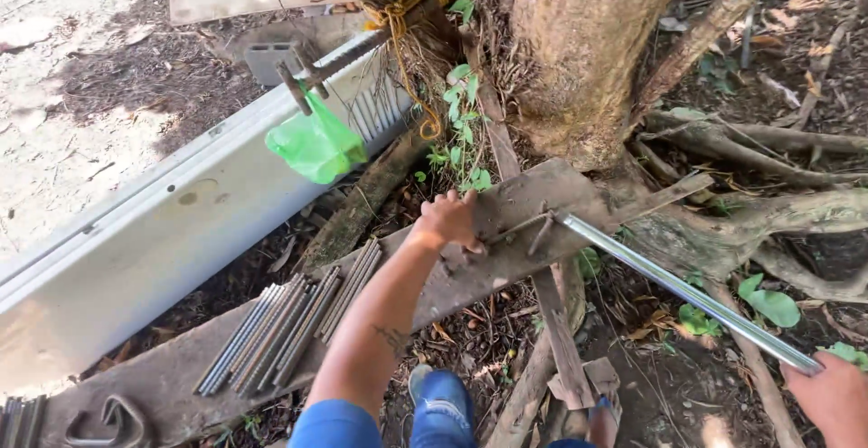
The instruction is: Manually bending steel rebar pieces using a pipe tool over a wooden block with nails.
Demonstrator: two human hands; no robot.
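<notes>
Left hand [448, 220] presses the plank [506, 231], released — right hand [834, 398], half cut off, grasps the pipe [687, 294].

Left hand [449, 220]: pressed flat on the grey wooden plank [506, 258], fingers spread beside a thin bent rod [529, 224].
Right hand [836, 398]: low at the right edge, grip closed round the end of a long shiny metal pipe [687, 292].
Pipe: runs up-left, its far end meeting the bent rod on the plank.
Plank: lies at a slant at the foot of the tree trunk [579, 41].
Steel rods [289, 326]: a ribbed bundle lying on the plank's left part.
Green plastic bag [315, 145]: hanging from a bar, above a white panel [154, 231].
</notes>
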